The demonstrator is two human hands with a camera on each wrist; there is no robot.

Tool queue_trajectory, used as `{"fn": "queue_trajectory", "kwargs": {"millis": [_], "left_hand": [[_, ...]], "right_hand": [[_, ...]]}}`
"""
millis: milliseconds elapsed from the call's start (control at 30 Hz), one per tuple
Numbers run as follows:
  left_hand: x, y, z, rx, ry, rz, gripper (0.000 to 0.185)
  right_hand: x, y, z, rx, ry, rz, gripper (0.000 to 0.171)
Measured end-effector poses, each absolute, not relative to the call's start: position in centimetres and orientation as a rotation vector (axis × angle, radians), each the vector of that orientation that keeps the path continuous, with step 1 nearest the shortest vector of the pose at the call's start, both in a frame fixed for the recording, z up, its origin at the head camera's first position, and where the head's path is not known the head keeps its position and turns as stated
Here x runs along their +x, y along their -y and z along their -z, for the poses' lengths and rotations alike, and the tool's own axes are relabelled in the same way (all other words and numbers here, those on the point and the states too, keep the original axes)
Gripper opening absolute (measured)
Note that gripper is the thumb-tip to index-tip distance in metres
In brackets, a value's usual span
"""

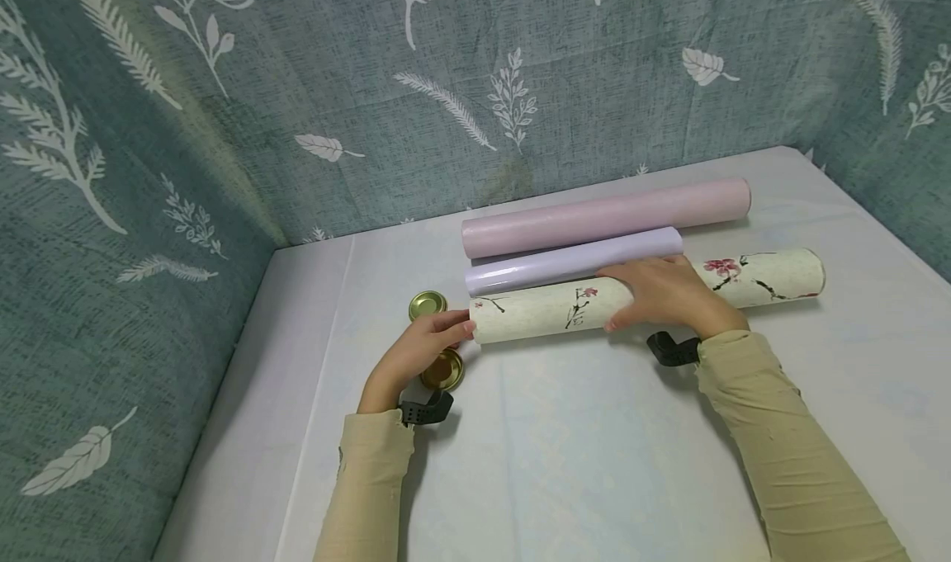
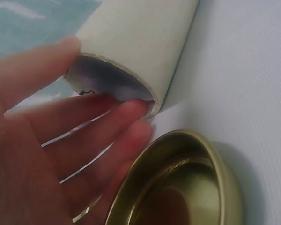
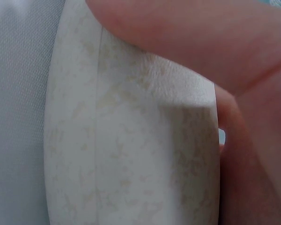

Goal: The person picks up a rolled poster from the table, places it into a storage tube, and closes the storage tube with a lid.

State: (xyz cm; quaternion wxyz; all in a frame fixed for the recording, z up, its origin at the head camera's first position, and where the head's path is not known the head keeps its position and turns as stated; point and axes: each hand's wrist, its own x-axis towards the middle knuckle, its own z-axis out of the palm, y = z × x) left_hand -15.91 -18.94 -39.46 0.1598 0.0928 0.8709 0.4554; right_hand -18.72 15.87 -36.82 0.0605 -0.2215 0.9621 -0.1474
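A cream wallpaper roll (image 1: 535, 309) printed with dark branches and red blossoms lies lengthwise across the table. My right hand (image 1: 667, 294) grips it from above around its middle, thumb on the near side and fingers over the far side. The right wrist view shows the thumb pressed along the mottled surface (image 3: 131, 154). At the roll's left end is my left hand (image 1: 419, 349), its fingers loosely extended. In the left wrist view the thumb touches the rim of the hollow end, and the fingertips (image 2: 133, 110) are right at the opening.
Behind the cream roll lie a shorter lilac roll (image 1: 572, 262) and a long pink roll (image 1: 609, 218), roughly parallel. Two gold round lids (image 1: 428, 304) sit by my left hand; the nearer lid (image 1: 443, 370) is partly behind it. Patterned fabric (image 1: 461, 67) walls the table's back and sides.
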Motion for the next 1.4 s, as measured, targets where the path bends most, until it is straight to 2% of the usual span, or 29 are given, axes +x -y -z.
{"fn": "queue_trajectory", "kwargs": {"millis": [500, 833, 1133, 1400], "left_hand": [[-15.9, 18.9, 39.4, 0.254, -2.487, -1.294, 0.049], [-14.9, 18.2, 37.1, 0.255, -2.423, -1.334, 0.041], [-15.9, 19.4, 39.2, 0.313, -2.485, -1.267, 0.05], [-15.6, 20.7, 38.9, 0.302, -2.5, -1.245, 0.041]], "right_hand": [[-18.8, -15.9, 36.8, -0.676, -2.909, 0.448, 0.085], [-18.7, -15.8, 36.6, -0.666, -2.904, 0.436, 0.086], [-18.7, -15.8, 36.6, -0.655, -2.902, 0.433, 0.085], [-18.6, -15.8, 36.5, -0.656, -2.892, 0.429, 0.086]]}}
